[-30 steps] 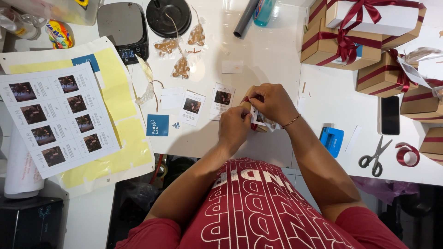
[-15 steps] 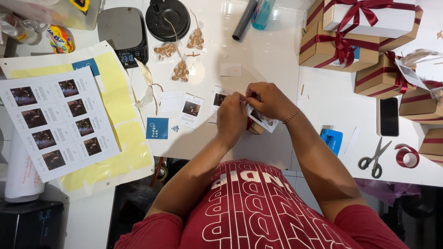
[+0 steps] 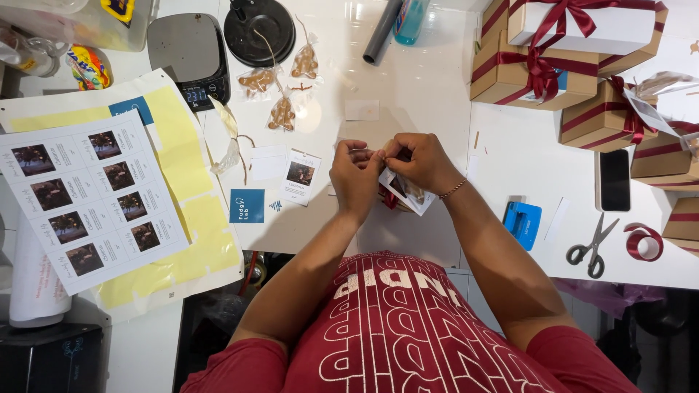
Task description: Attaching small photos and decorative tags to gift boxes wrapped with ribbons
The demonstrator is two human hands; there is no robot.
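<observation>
A: Labels?
B: Sheet of eight picture stickers [image 3: 91,200] at left on the bench [image 3: 429,87]; one loose picture tag [image 3: 300,175] and one blue square card [image 3: 247,206] mid-bench.
A: Boxes?
B: At least four tan gift boxes [image 3: 531,69] with dark red ribbon, top right.
A: Hands?
B: Left hand [image 3: 354,175] and right hand [image 3: 415,161] meet mid-bench, fingers [image 3: 364,154] pinched narrow, holding a small clear packet [image 3: 408,193] with a white card.

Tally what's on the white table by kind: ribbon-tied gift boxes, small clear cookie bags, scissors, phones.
Ribbon-tied gift boxes: 5 in view, some cut by the frame edge
Small clear cookie bags: 3
Scissors: 1
Phones: 1
Total: 10
</observation>
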